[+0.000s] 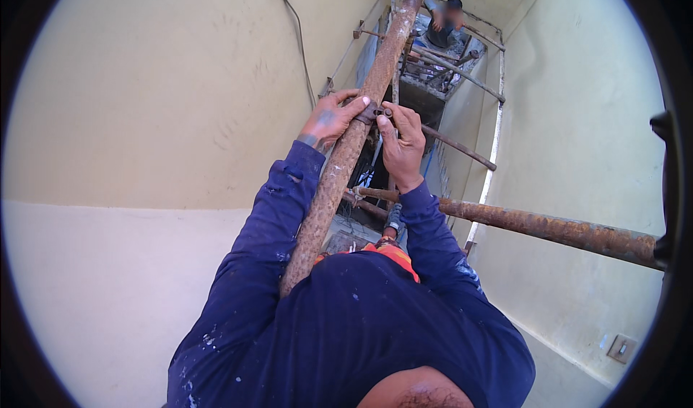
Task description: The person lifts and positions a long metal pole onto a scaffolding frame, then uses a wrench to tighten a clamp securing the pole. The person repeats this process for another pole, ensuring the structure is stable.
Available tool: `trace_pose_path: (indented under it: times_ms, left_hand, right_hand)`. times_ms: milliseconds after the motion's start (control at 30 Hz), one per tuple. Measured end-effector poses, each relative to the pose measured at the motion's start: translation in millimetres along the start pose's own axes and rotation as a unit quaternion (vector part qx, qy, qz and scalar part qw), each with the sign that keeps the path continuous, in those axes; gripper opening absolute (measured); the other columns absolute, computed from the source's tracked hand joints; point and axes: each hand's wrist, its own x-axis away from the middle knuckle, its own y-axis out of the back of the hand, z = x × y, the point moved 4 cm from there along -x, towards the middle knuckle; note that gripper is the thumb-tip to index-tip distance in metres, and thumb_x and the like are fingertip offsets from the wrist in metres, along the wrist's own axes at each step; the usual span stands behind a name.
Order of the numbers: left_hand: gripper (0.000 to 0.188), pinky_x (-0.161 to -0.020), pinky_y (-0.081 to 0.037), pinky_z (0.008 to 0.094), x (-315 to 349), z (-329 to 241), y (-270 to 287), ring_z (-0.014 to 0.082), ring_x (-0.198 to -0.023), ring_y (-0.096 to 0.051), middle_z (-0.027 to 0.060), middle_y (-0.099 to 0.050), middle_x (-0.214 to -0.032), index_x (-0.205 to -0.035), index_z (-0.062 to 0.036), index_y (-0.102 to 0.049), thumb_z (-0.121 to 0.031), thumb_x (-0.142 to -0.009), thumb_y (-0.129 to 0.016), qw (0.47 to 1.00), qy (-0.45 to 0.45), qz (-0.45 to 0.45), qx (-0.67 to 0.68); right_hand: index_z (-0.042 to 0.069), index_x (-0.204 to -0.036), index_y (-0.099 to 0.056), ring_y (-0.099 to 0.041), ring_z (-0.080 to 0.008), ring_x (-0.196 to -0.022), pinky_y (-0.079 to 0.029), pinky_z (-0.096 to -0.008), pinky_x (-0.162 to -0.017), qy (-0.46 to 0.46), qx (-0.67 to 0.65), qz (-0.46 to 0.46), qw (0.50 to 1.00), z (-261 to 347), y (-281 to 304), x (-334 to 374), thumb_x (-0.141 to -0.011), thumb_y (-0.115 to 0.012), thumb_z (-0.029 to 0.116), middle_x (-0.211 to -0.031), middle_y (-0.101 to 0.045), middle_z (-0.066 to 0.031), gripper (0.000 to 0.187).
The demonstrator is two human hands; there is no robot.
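A long rusty scaffold pipe [333, 184] slants up from against my body, away and to the right. Around it sits a dark metal scaffold clamp [367, 113], with a bolt [388, 113] standing out on its right side. My left hand [333, 121] is closed at the clamp from the left, its thumb against the band and its fingers partly hidden behind the pipe. With thumb and fingers, my right hand [403, 145] pinches the bolt end of the clamp. Some of its fingertips are hidden.
A rusty horizontal pipe [548, 225] runs out to the right. Beyond stands a scaffold frame [499, 112] with crossbars; a person [445, 20] is at its far end. Pale walls [144, 90] close in both sides. A cable [297, 33] hangs at left; a switch plate [621, 349] is lower right.
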Motion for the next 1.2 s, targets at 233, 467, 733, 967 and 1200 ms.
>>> trace_pose_path:
  times_ms: [233, 467, 733, 967, 1200]
  left_hand:
    - [0.050, -0.072, -0.059, 0.0298, 6, -1, -3, 0.0151, -0.086, -0.068, 0.0123, -0.067, -0.107, -0.129, 0.0046, -0.057, -0.028, -0.094, -0.072, 0.998, 0.030, -0.002, 0.054]
    - [0.050, -0.071, -0.061, 0.0299, 8, 1, -4, 0.0175, -0.083, -0.070, 0.0114, -0.069, -0.101, -0.124, 0.0066, -0.058, -0.032, -0.094, -0.071, 0.996, 0.069, -0.033, 0.035]
    - [0.059, -0.067, -0.056, 0.0298, 5, 19, 7, 0.0146, -0.075, -0.066, 0.0088, -0.069, -0.088, -0.110, 0.0076, -0.065, -0.047, -0.090, -0.073, 0.990, 0.129, 0.005, 0.055]
    - [0.051, -0.066, -0.055, 0.0285, 8, 18, -3, 0.0126, -0.074, -0.065, 0.0028, -0.068, -0.089, -0.115, -0.0079, -0.066, -0.055, -0.098, -0.057, 0.983, 0.139, 0.079, 0.088]
    - [0.052, -0.056, -0.057, 0.0295, 11, 16, -6, 0.0151, -0.062, -0.065, 0.0062, -0.069, -0.083, -0.111, -0.0074, -0.065, -0.057, -0.098, -0.055, 0.976, 0.182, 0.071, 0.096]
  right_hand:
    - [0.000, -0.127, -0.063, -0.061, -0.0272, -0.100, -0.049, -0.0344, -0.089, -0.050, -0.025, 0.030, 0.998, -5, -4, 9, -0.094, -0.069, 0.016, -0.109, -0.064, -0.0149, 0.037]
    - [0.003, -0.108, -0.056, -0.059, -0.0108, -0.092, -0.051, -0.0224, -0.081, -0.154, -0.247, -0.110, 0.950, -20, -26, 15, -0.089, -0.075, 0.005, -0.103, -0.058, -0.0042, 0.027]
    - [0.004, -0.105, -0.071, -0.055, -0.0256, -0.106, -0.044, -0.0353, -0.095, 0.039, 0.043, -0.022, 0.998, 12, -13, -5, -0.084, -0.078, 0.010, -0.110, -0.064, -0.0089, 0.023]
    - [0.014, -0.130, -0.067, -0.052, -0.0289, -0.112, -0.041, -0.0414, -0.096, 0.023, 0.096, 0.099, 0.990, 2, -4, -15, -0.087, -0.073, 0.034, -0.121, -0.057, -0.0098, 0.048]
    - [0.004, -0.150, -0.042, -0.048, -0.0231, -0.128, -0.036, -0.0373, -0.109, -0.239, -0.158, 0.206, 0.936, -80, 6, 35, -0.096, -0.058, 0.034, -0.142, -0.048, -0.0122, 0.064]
